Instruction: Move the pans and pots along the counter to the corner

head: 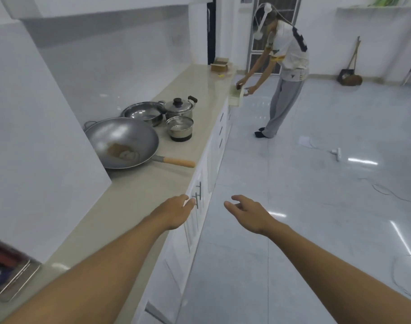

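A large grey wok [122, 142] with a wooden handle lies on the beige counter [139, 190] beside the wall. Behind it stands a wide steel pan [142, 112]. A lidded steel pot [179, 106] with a black knob stands to the pan's right, and a small open steel pot [180, 127] sits in front of it. My left hand [174, 212] reaches forward over the counter's front edge, fingers relaxed, holding nothing. My right hand [249, 212] hovers over the floor beside the cabinets, fingers loosely spread, holding nothing. Both hands are well short of the cookware.
A person [281, 73] bends over an open drawer [236, 94] at the counter's far end. A cardboard box [219, 64] sits at that end. A white wall block [36, 136] juts over the counter on the left. A steel tray [12, 281] lies near me. Cables run across the floor.
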